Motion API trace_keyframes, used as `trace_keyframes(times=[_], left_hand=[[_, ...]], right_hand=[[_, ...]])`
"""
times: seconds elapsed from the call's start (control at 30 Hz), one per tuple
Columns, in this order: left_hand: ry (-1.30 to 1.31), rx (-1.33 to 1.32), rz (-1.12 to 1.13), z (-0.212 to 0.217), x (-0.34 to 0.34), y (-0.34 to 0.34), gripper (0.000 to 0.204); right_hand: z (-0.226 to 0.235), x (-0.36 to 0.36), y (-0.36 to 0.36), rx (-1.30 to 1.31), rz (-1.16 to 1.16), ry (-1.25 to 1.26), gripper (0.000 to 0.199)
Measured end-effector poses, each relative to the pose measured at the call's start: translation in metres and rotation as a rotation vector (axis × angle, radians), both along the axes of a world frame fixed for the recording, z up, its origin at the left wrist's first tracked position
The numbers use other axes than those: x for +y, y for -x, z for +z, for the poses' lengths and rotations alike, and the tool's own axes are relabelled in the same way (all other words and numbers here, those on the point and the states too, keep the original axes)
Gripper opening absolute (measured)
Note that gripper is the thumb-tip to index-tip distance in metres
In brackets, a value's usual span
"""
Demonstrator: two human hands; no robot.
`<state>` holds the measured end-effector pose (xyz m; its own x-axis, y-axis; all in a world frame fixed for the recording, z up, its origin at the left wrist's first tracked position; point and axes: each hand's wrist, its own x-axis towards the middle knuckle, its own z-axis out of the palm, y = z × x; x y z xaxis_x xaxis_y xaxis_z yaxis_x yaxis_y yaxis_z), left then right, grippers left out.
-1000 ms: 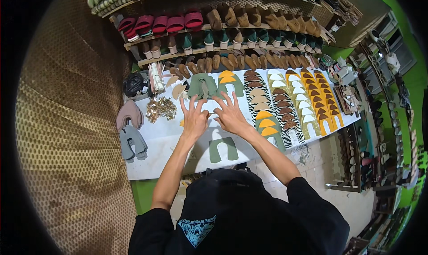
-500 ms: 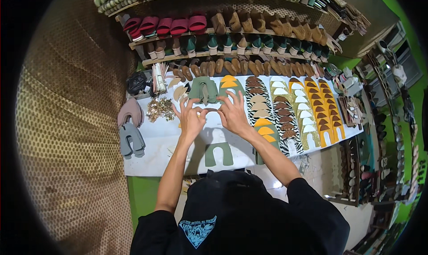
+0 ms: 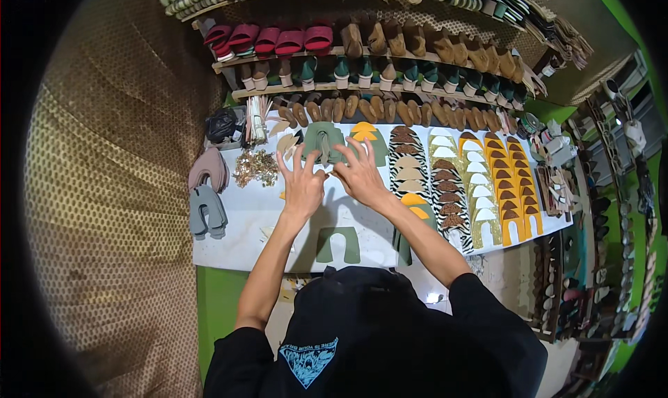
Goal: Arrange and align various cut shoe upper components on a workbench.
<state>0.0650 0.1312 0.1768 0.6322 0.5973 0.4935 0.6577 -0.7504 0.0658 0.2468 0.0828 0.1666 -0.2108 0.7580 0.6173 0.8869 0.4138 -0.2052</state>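
My left hand (image 3: 304, 191) and my right hand (image 3: 362, 178) are close together over the white table, thumbs and index fingers pinched and the other fingers raised. Between the pinches sits a small brown piece (image 3: 332, 173), mostly hidden by the fingertips. Below them a flat green U-shaped piece (image 3: 349, 250) lies near the table's front edge, its opening toward me. Just beyond my hands stands a stack of green U-shaped pieces (image 3: 319, 135). To its right, yellow half-moon pieces (image 3: 363, 129) rest on more green material.
Rows of zebra-print (image 3: 410, 149), gold (image 3: 485, 210) and yellow pieces (image 3: 516, 225) bearing half-moons cover the table's right side. On the left lie grey (image 3: 207, 213) and pink U-shaped stacks (image 3: 208, 170) and a glittery pile (image 3: 255, 167). Shelves of shoes (image 3: 364, 78) stand behind.
My hands have drawn closer together, and the brown piece between them shows less than before. The whole view has shifted slightly.
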Motion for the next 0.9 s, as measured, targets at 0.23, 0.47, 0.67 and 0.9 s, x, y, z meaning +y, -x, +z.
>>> trace_keyframes(times=[0.23,0.47,0.67,0.9], left_hand=[[0.171,-0.266,0.079,-0.001,-0.009,-0.003,0.010],[0.173,-0.433,0.125,-0.009,0.002,0.012,0.009],[0.003,-0.376,0.123,0.004,0.024,0.022,0.014],[-0.154,-0.267,-0.015,0.009,0.029,0.027,0.017]], right_hand=[[-0.006,0.003,0.007,0.080,-0.032,-0.119,0.010],[-0.004,0.002,0.007,0.321,-0.024,-0.007,0.010],[-0.002,0.006,0.011,0.515,0.004,0.102,0.012],[0.014,-0.001,0.023,0.096,-0.218,0.119,0.014]])
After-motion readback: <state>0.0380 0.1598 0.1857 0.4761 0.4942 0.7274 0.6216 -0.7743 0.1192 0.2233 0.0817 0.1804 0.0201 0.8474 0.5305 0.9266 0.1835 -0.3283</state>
